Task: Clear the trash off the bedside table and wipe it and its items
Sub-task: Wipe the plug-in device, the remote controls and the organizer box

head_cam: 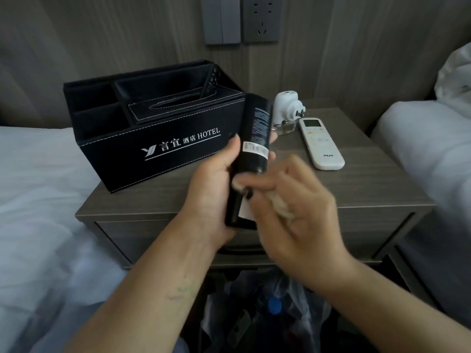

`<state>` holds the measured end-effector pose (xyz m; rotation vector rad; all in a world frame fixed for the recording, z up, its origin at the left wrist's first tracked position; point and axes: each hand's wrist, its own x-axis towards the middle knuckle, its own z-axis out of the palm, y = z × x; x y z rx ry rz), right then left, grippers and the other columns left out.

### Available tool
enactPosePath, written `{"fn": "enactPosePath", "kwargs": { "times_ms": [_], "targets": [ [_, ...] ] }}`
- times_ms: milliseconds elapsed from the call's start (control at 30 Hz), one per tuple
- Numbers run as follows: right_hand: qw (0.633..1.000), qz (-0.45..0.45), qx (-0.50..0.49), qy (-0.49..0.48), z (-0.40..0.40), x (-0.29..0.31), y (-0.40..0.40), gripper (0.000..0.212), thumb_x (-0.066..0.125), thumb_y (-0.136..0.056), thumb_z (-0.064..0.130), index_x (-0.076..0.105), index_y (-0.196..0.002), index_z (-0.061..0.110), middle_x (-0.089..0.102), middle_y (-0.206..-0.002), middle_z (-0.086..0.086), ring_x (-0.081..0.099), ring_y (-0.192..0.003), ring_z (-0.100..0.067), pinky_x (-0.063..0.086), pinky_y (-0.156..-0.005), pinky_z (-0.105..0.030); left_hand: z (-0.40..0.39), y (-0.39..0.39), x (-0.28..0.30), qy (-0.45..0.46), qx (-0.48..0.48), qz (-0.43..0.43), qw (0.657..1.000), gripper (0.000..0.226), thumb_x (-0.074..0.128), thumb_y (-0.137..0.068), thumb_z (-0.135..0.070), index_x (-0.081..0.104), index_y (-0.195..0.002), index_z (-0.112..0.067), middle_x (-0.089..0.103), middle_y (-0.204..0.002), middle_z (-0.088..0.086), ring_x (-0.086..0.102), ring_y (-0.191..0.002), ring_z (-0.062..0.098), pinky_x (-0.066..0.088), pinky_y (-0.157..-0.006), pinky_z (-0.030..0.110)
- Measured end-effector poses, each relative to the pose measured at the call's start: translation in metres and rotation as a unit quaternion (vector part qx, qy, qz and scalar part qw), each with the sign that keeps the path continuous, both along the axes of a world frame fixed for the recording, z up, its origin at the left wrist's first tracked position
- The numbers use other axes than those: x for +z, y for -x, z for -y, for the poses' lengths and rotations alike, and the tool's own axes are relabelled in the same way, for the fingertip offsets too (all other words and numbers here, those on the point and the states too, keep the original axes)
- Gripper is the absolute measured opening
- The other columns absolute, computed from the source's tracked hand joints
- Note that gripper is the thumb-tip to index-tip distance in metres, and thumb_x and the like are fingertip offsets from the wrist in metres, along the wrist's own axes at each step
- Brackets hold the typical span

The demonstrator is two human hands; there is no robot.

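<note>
- Bottom centre of the frame: a trash bag point(265, 307) hangs open below the worktop's front edge, with a blue cap and dark scraps showing inside.
- Centre of the frame: the left hand point(211, 197) wraps around the lower half of a black bottle point(251, 159), thumb on its left flank, fingertips just showing past its right side.
- The bottle's long axis runs from the lower centre up toward the upper centre, leaning slightly right, its top end above the hotel box's corner and its base down in the palm.
- Just right of it, the right hand point(293, 200), blurred, curls around a pale wad of cloth point(280, 207) and presses it on the bottle's lower right side; this hand is the nearer one for the wiping stroke, which by my judgement would run along the bottle's length.
- Mid-frame: the grey wooden worktop point(369, 179) carries a white remote point(321, 142) at centre right.
- Farther back: a black hotel organiser box point(158, 138) sits at centre left, and a white plug-in device point(286, 105) stands behind the bottle's top.
- Upper centre: a wall socket point(260, 19).
</note>
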<state>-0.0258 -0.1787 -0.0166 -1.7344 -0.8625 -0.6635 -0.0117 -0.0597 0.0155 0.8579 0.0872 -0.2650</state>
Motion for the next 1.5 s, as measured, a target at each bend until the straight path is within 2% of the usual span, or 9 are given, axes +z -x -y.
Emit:
{"fn": "enactPosePath", "kwargs": {
  "times_ms": [300, 533, 633, 733, 900, 1000, 1200, 1333, 1500],
  "targets": [
    [0.994, -0.004, -0.101, -0.042, 0.019, 0.024, -0.017, 0.019, 0.059, -0.090, 0.000, 0.070, -0.105, 0.005, 0.054, -0.087, -0.004, 0.054, -0.082, -0.003, 0.040, -0.077, -0.010, 0.015, -0.002, -0.001, 0.035, -0.028, 0.062, 0.997, 0.052, 0.053, -0.085, -0.044, 0.068, -0.117, -0.005, 0.071, -0.107, 0.011, 0.069, -0.097, 0.023, 0.052, -0.091, 0.036],
    [0.998, -0.027, -0.044, -0.038, 0.001, 0.005, -0.002, 0.020, 0.059, -0.088, -0.002, 0.069, -0.104, 0.004, 0.057, -0.087, -0.004, 0.056, -0.080, -0.006, 0.044, -0.073, -0.016, 0.016, -0.017, 0.012, 0.083, 0.154, 0.047, 0.984, 0.048, 0.045, -0.097, -0.043, 0.063, -0.123, -0.006, 0.059, -0.086, 0.004, 0.054, -0.071, 0.010, 0.048, -0.065, 0.024],
    [0.963, -0.195, -0.083, -0.165, 0.006, 0.007, -0.010, 0.016, 0.055, -0.092, 0.008, 0.068, -0.094, 0.016, 0.066, -0.078, 0.003, 0.059, -0.069, -0.002, 0.046, -0.063, -0.018, 0.025, -0.015, 0.015, 0.105, 0.198, 0.080, 0.971, 0.040, 0.046, -0.098, -0.043, 0.064, -0.105, -0.009, 0.060, -0.078, 0.003, 0.056, -0.063, 0.011, 0.049, -0.058, 0.025],
    [0.854, -0.439, -0.044, -0.275, 0.006, 0.001, -0.016, 0.012, 0.052, -0.093, 0.009, 0.064, -0.091, 0.012, 0.064, -0.071, -0.004, 0.057, -0.063, -0.019, 0.047, -0.059, -0.032, 0.043, -0.009, 0.013, -0.027, 0.223, 0.194, 0.955, 0.032, 0.050, -0.093, -0.041, 0.059, -0.103, -0.012, 0.061, -0.077, 0.002, 0.056, -0.064, 0.016, 0.047, -0.059, 0.029],
    [0.774, -0.541, 0.038, -0.327, 0.013, 0.005, -0.014, 0.019, 0.049, -0.092, 0.007, 0.062, -0.101, -0.004, 0.064, -0.080, -0.019, 0.061, -0.074, -0.031, 0.052, -0.071, -0.043, 0.053, -0.009, 0.006, -0.255, 0.289, 0.346, 0.856, 0.042, 0.039, -0.096, -0.033, 0.041, -0.135, -0.017, 0.051, -0.118, 0.028, 0.057, -0.089, 0.018, 0.052, -0.085, 0.038],
    [0.795, -0.517, 0.032, -0.314, 0.030, 0.016, -0.020, 0.016, 0.051, -0.093, 0.011, 0.066, -0.090, 0.005, 0.062, -0.064, -0.009, 0.060, -0.056, -0.019, 0.051, -0.053, -0.030, 0.043, -0.015, 0.004, -0.369, 0.328, 0.354, 0.795, 0.041, 0.043, -0.097, -0.036, 0.039, -0.136, -0.023, 0.047, -0.123, 0.023, 0.059, -0.102, 0.020, 0.049, -0.097, 0.043],
    [0.867, -0.428, -0.113, -0.228, 0.092, 0.040, -0.052, 0.019, 0.056, -0.091, 0.019, 0.071, -0.080, 0.022, 0.068, -0.069, -0.002, 0.061, -0.059, -0.016, 0.053, -0.059, -0.034, 0.050, -0.040, -0.013, -0.552, 0.292, 0.225, 0.748, 0.043, 0.056, -0.094, -0.024, 0.045, -0.136, -0.027, 0.032, -0.112, -0.007, 0.032, -0.094, -0.030, 0.028, -0.078, -0.007],
    [0.878, -0.416, -0.185, -0.148, 0.121, 0.036, -0.074, 0.015, 0.056, -0.091, 0.024, 0.069, -0.084, 0.026, 0.069, -0.084, -0.002, 0.065, -0.077, -0.019, 0.052, -0.065, -0.032, 0.056, -0.065, -0.009, -0.622, 0.220, 0.093, 0.746, 0.081, 0.053, -0.092, -0.019, 0.004, -0.155, -0.010, 0.019, -0.126, -0.002, 0.038, -0.116, 0.008, 0.025, -0.082, 0.001],
    [0.888, -0.403, -0.207, -0.085, 0.131, 0.028, -0.087, 0.015, 0.055, -0.091, 0.027, 0.068, -0.084, 0.029, 0.066, -0.080, 0.006, 0.063, -0.077, -0.014, 0.050, -0.062, -0.029, 0.062, -0.089, -0.002, -0.738, 0.189, 0.008, 0.648, 0.089, 0.056, -0.090, -0.016, -0.004, -0.153, -0.002, 0.016, -0.140, 0.012, 0.031, -0.124, 0.031, 0.028, -0.086, 0.024]
  ]
}}
